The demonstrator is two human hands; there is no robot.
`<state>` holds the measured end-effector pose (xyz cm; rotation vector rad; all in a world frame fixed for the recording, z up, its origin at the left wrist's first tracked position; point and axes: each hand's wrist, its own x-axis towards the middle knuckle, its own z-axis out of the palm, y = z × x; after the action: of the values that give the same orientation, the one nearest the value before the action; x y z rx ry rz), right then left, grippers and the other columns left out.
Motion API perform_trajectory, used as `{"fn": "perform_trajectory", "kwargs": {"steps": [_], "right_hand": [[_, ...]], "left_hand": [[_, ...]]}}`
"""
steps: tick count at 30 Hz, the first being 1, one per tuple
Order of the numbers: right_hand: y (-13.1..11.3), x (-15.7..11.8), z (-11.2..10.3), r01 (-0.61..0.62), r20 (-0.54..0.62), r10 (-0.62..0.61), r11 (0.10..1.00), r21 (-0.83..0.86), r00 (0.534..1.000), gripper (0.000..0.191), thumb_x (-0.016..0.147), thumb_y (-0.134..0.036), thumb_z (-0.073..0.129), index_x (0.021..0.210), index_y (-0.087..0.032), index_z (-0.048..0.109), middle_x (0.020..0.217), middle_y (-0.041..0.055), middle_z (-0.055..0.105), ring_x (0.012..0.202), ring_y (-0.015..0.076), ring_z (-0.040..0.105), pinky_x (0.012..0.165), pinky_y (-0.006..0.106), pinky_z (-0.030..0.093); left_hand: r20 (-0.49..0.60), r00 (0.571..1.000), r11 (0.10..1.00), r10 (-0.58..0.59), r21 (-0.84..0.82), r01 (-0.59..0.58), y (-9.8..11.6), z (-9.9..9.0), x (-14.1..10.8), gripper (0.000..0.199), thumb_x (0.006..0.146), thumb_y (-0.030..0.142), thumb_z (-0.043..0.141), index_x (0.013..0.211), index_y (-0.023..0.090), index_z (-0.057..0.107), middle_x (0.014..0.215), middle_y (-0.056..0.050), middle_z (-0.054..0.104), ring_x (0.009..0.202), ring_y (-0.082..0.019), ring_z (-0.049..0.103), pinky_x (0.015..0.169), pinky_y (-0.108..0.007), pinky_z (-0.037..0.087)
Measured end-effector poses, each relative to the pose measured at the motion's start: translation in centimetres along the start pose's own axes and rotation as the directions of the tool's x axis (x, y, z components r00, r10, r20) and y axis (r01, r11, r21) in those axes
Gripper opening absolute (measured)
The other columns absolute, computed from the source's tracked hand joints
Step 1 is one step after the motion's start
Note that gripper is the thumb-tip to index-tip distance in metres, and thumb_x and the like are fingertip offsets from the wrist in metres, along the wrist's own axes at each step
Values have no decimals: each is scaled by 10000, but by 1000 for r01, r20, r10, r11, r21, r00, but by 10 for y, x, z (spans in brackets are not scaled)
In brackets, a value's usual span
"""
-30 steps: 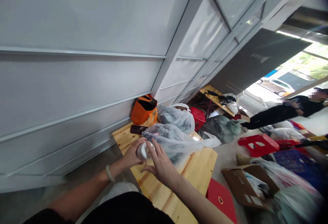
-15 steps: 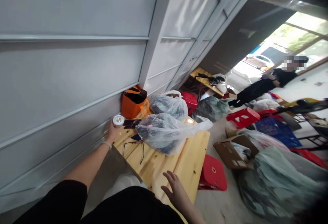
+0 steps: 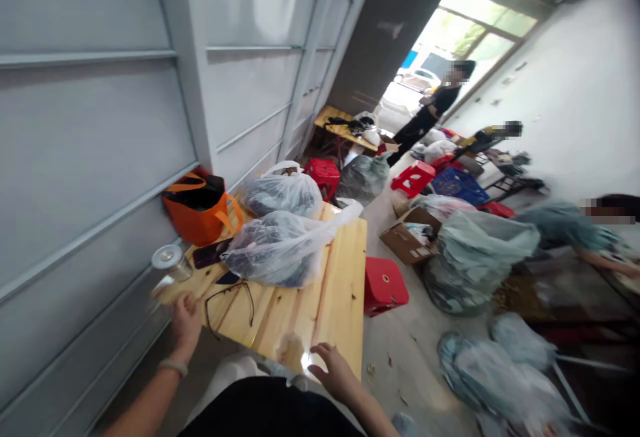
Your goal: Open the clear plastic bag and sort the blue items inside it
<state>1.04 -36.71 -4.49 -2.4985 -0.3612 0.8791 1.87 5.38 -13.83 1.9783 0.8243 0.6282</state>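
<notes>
My left hand (image 3: pixel 187 322) is at the left edge of the wooden table (image 3: pixel 340 297), apart from the lidded jar (image 3: pixel 171 262); its fingers are curled, and whether they hold anything is too small to tell. Over the table's near right part, my right hand (image 3: pixel 331 369) has its fingers apart and holds nothing. The clear jar with a white lid stands at the table's left corner. Beside it lie a dark phone (image 3: pixel 211 254) and a pair of glasses (image 3: pixel 253 304). Two filled plastic bags (image 3: pixel 280 250) rest in the table's middle and far part.
An orange bag (image 3: pixel 197 214) stands against the grey wall panels. Red stools (image 3: pixel 386 282), a cardboard box (image 3: pixel 407 240) and large filled sacks (image 3: pixel 465 257) are on the floor at the right. A person in black (image 3: pixel 425 117) stands near the doorway; others are at the right.
My left hand has let go of the jar and drawn back toward me. The view has swung right, bringing more sacks and another person into sight.
</notes>
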Motion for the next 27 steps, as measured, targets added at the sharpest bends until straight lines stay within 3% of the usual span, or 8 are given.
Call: {"fn": "perform_trajectory", "kwargs": {"steps": [3, 8, 11, 14, 18, 22, 25, 27], "right_hand": [[8, -5, 3, -23, -43, 26, 998, 65, 999, 366, 900, -247, 656, 1250, -172, 733, 1292, 147, 713, 1224, 283, 662, 1060, 346, 484], [25, -13, 6, -32, -122, 50, 990, 139, 991, 360, 881, -241, 675, 1230, -180, 745, 1267, 144, 725, 1206, 287, 669, 1051, 350, 482], [38, -23, 6, -28, -172, 57, 985, 168, 983, 375, 866, -252, 697, 1230, -176, 745, 1251, 152, 733, 1193, 302, 680, 1047, 372, 494], [56, -34, -1, 8, -239, 38, 982, 188, 970, 357, 867, -257, 707, 1213, -187, 755, 1213, 143, 754, 1166, 305, 700, 1032, 378, 520], [90, -38, -25, 68, -375, 16, 975, 210, 927, 338, 925, -240, 627, 1238, -186, 741, 1194, 143, 766, 1100, 284, 734, 926, 363, 589], [115, -22, -67, 168, -491, -56, 968, 187, 870, 347, 961, -163, 479, 1177, -150, 750, 1041, 155, 786, 929, 273, 763, 791, 380, 636], [103, -7, -106, 306, -570, -202, 948, 90, 796, 424, 958, -88, 392, 1217, -120, 726, 1245, 201, 727, 1190, 313, 678, 1040, 513, 551], [75, 3, -131, 428, -570, -348, 904, 5, 744, 457, 942, -67, 438, 1316, -157, 685, 1448, 154, 627, 1386, 284, 536, 1190, 491, 431]], "left_hand": [[165, 970, 983, 178, -72, -168, 39, 37, -4, 305, 827, 458, 529, 988, 213, 611, 996, -137, 685, 939, -325, 683, 901, -539, 580], [409, 781, 882, 472, -237, -408, 157, 133, 27, 308, 937, 375, 522, 1136, 209, 690, 1266, -138, 716, 1280, -292, 615, 1184, -510, 421], [517, 675, 849, 526, -270, -454, 226, 194, 33, 332, 947, 374, 615, 1200, 170, 683, 1303, -145, 702, 1263, -289, 630, 1135, -519, 467], [627, 563, 830, 538, -281, -481, 269, 230, 18, 312, 937, 394, 688, 1135, 154, 704, 1138, -105, 753, 1036, -245, 718, 967, -471, 573], [680, 449, 783, 580, -312, -538, 267, 218, -22, 289, 838, 345, 690, 1064, 177, 757, 1100, -80, 790, 1030, -266, 732, 970, -407, 579], [690, 456, 775, 562, -247, -582, 235, 172, -56, 400, 801, 392, 663, 1131, 190, 764, 1169, -115, 794, 1071, -296, 728, 991, -415, 565], [686, 499, 777, 529, -154, -611, 225, 150, -72, 399, 842, 481, 638, 1095, 206, 779, 1107, -119, 806, 1001, -314, 726, 974, -460, 556], [685, 506, 768, 523, -123, -628, 226, 145, -81, 358, 874, 493, 596, 1003, 221, 791, 1046, -114, 804, 993, -312, 710, 1003, -480, 533]]}}
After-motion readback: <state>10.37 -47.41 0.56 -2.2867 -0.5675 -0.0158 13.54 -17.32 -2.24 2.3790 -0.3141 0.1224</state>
